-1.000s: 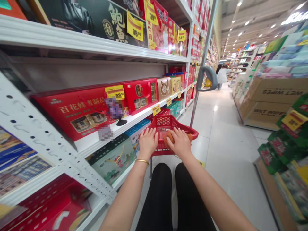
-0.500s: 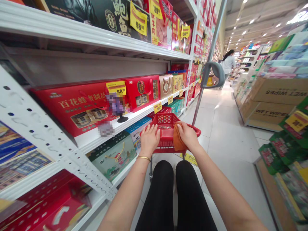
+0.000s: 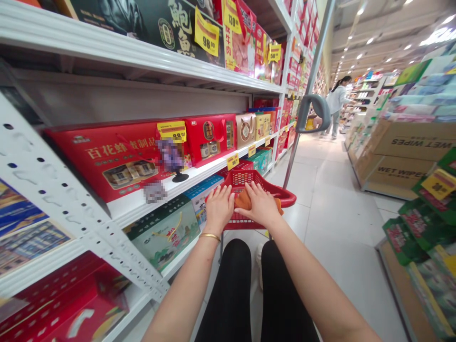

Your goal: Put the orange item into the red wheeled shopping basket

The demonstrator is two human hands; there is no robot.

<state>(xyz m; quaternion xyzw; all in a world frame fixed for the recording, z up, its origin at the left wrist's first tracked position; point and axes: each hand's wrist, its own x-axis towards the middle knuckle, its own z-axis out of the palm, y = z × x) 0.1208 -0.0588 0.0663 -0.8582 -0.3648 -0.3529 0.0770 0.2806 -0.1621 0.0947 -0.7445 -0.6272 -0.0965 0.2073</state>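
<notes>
Fingers point(image 3: 257, 194) on the right hand point(image 3: 259, 206) lie open and flat on the orange cloth point(image 3: 242, 201) in the red cart basket point(image 3: 285, 198), left hand point(image 3: 219, 209) open beside it, so one bump could slide it out.

Orange cloth point(image 3: 242, 201), red latticed basket point(image 3: 285, 198)

A crumpled orange cloth point(image 3: 242, 201) lies bunched on the red plastic basket point(image 3: 285, 197) of a small shopping cart, under the flat right hand point(image 3: 261, 205), with the left hand point(image 3: 220, 209) resting just beside it.
</notes>
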